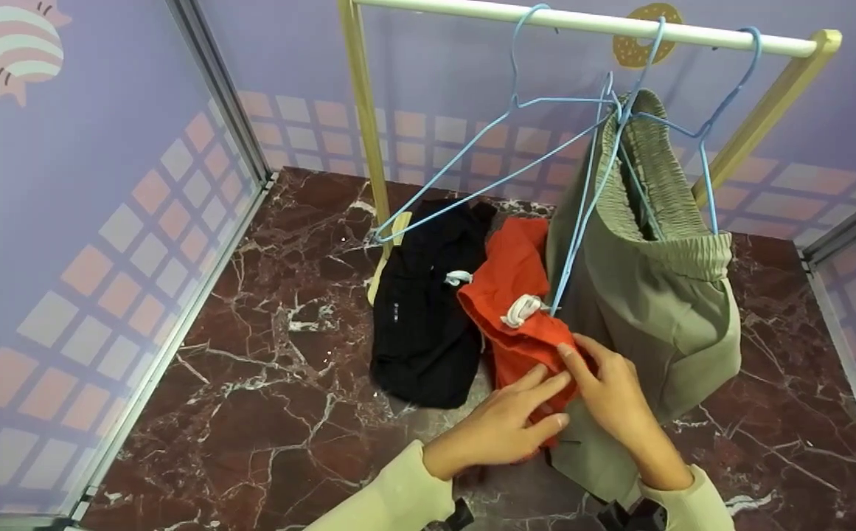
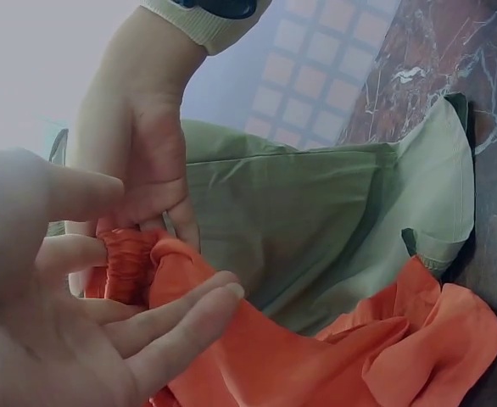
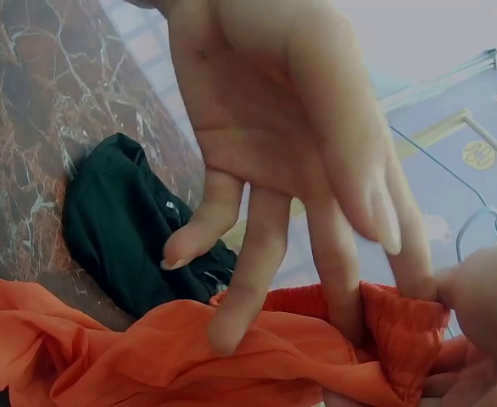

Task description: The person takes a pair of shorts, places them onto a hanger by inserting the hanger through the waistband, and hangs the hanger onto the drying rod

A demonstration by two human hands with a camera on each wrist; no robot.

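Orange-red shorts [image 1: 520, 273] with an elastic waistband and a white drawstring [image 1: 522, 311] are between my hands. My right hand [image 1: 616, 391] pinches the waistband, its fingers tucked into the edge in the left wrist view. My left hand [image 1: 505, 424] touches the shorts from the near side, fingers spread and mostly straight; one finger is at the waistband [image 3: 405, 331] in the right wrist view. The lower end of a blue wire hanger [image 1: 579, 236] reaches down to the waistband, partly hidden by the cloth.
Grey-green elastic-waist trousers [image 1: 663, 310] hang close on the right, on a blue hanger [image 1: 708, 133]. Left of the shorts is a black garment [image 1: 428, 332], below another blue hanger [image 1: 464, 155]. A white rail [image 1: 590, 18] with wooden posts stands over a dark red marble-patterned floor [image 1: 265, 383].
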